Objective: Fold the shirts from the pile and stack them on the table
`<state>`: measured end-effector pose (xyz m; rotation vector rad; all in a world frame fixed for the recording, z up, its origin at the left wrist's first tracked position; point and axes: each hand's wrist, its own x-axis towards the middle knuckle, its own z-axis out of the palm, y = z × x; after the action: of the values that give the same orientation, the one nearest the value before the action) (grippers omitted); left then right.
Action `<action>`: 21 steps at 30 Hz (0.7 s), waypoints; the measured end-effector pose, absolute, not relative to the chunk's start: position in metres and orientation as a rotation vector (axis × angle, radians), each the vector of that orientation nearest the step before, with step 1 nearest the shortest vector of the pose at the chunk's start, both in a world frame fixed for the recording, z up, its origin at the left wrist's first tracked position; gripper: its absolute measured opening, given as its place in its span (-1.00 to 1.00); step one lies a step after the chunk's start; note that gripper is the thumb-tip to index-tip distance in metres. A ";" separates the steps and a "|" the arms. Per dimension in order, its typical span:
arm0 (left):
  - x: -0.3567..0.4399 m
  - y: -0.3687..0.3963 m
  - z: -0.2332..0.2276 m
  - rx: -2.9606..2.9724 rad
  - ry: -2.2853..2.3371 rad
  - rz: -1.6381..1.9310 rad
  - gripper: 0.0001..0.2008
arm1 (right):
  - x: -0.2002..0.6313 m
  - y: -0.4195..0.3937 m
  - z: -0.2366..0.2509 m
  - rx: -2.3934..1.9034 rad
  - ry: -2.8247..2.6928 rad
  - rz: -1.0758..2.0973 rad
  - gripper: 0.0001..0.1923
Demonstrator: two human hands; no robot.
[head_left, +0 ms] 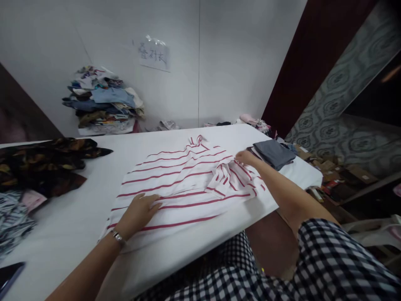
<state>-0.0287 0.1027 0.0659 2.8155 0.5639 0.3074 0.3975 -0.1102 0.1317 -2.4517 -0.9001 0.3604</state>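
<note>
A white shirt with red stripes (178, 177) lies spread over the white table, its body flat and its collar at the far side. One sleeve (230, 177) is bunched and folded over on the right. My left hand (140, 212), with a metal bracelet at the wrist, rests flat on the near left part of the shirt, fingers stretched out. At the shirt's right side, my right hand (245, 158) has its fingers closed on the fabric near the bunched sleeve. The fingertips of that hand are partly hidden.
A tall pile of clothes (105, 100) stands by the wall at the back left. Dark patterned cloth (40, 163) and a striped garment (14, 221) lie at left, with a phone (11, 278) nearer. Folded grey clothes (273, 153) sit on the right. Boxes (360, 173) stand beyond the table (75, 209).
</note>
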 end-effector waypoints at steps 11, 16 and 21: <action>-0.033 0.096 0.068 2.770 0.621 0.260 -0.58 | 0.390 -0.085 0.104 -2.546 -1.050 0.219 -0.78; -0.040 0.098 0.088 2.612 0.788 0.254 -0.59 | 0.417 -0.048 0.141 -2.317 -0.969 0.124 -0.59; -0.044 0.118 0.089 2.514 1.141 0.181 -0.57 | 0.424 -0.053 0.147 -2.018 -0.799 0.306 -0.50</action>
<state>-0.0440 0.1184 0.0888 2.5141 1.1415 0.1808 0.4243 -0.0534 0.1467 -2.0175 -0.7985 0.3063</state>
